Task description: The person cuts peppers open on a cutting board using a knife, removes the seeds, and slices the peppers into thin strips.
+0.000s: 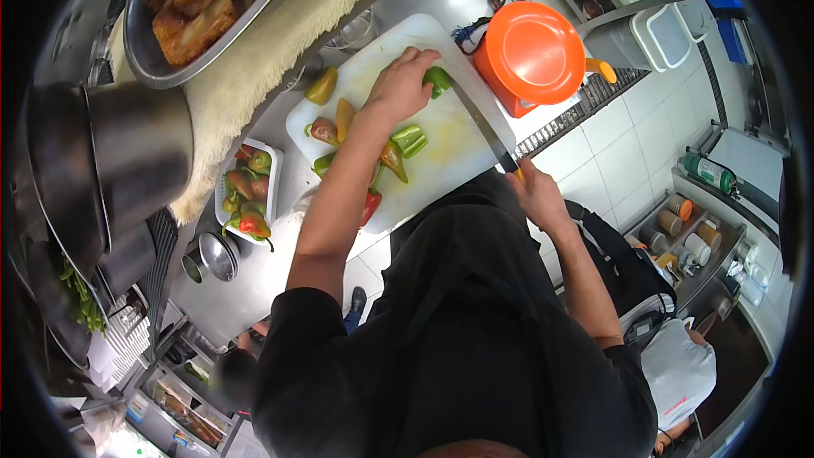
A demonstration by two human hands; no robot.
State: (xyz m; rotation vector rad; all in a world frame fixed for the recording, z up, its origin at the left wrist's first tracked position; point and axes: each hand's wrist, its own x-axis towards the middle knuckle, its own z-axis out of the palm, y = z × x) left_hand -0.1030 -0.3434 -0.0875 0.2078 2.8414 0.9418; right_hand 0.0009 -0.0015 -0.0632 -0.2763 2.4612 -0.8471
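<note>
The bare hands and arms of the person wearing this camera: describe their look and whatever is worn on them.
Both the left hand and the right hand are ungloved, with five-fingered human shapes. The forearms are uncovered, below short, plain black fabric sleeves. No watch, bracelet or cable shows on either wrist; rings are too small to tell.

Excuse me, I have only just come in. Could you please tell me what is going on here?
A person in a black top is working with peppers at a white cutting board. The right hand grips a knife, its blade over the board. The left hand is at a green pepper piece near the blade. Another cut green piece lies on the board, with more peppers beside it. Others are in a white tub.
</note>
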